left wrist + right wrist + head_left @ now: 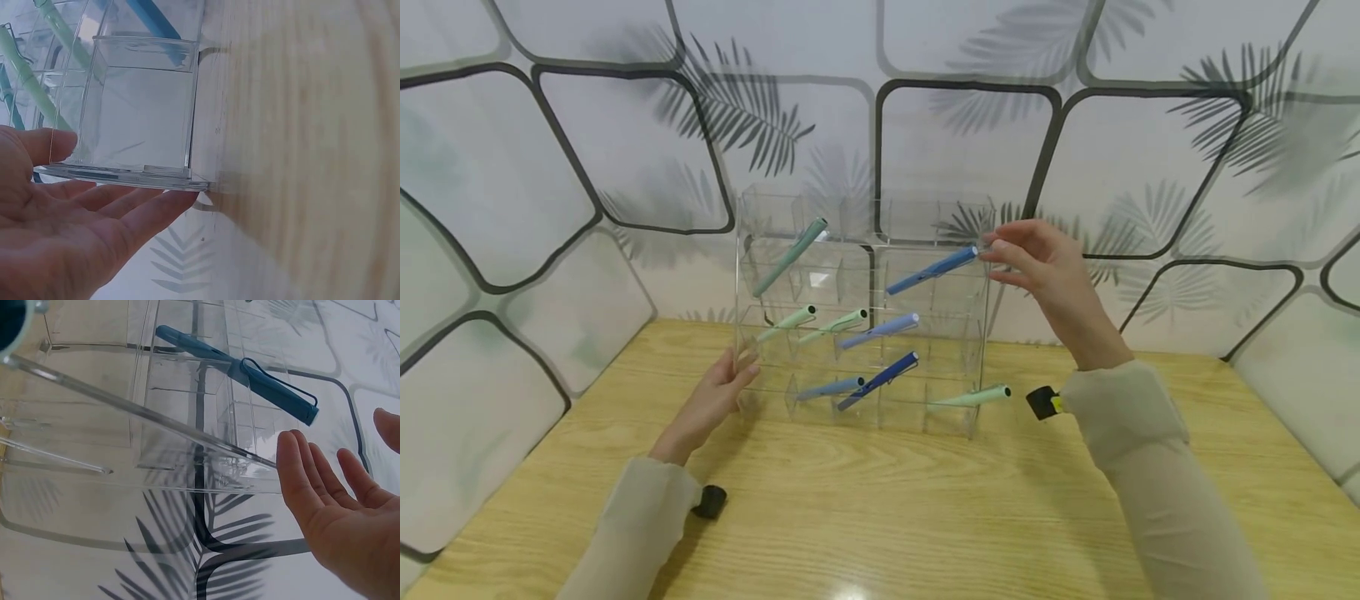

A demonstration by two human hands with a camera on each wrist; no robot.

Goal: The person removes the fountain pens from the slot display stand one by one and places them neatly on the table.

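Note:
A clear acrylic pen display rack [895, 417] with several tiers stands before me, holding slanted pens. My left hand [711, 400] is at its lower left side; in the left wrist view the thumb [59, 145] lies on the inner face of the side panel [125, 177] and the fingers run along the outside. At the upper right, my right hand [1041, 267] is beside the capped end of a blue pen [932, 271]. The right wrist view shows its fingers extended, the thumb apart and nothing between them, with a small gap to that blue pen [250, 375].
A dark green pen [790, 258] leans at upper left. Below are pale green pens [835, 327], a periwinkle pen [880, 331], a dark blue pen [880, 381], a mid-blue pen [831, 388] and a mint pen [970, 397]. A patterned wall backs the wooden table [865, 508].

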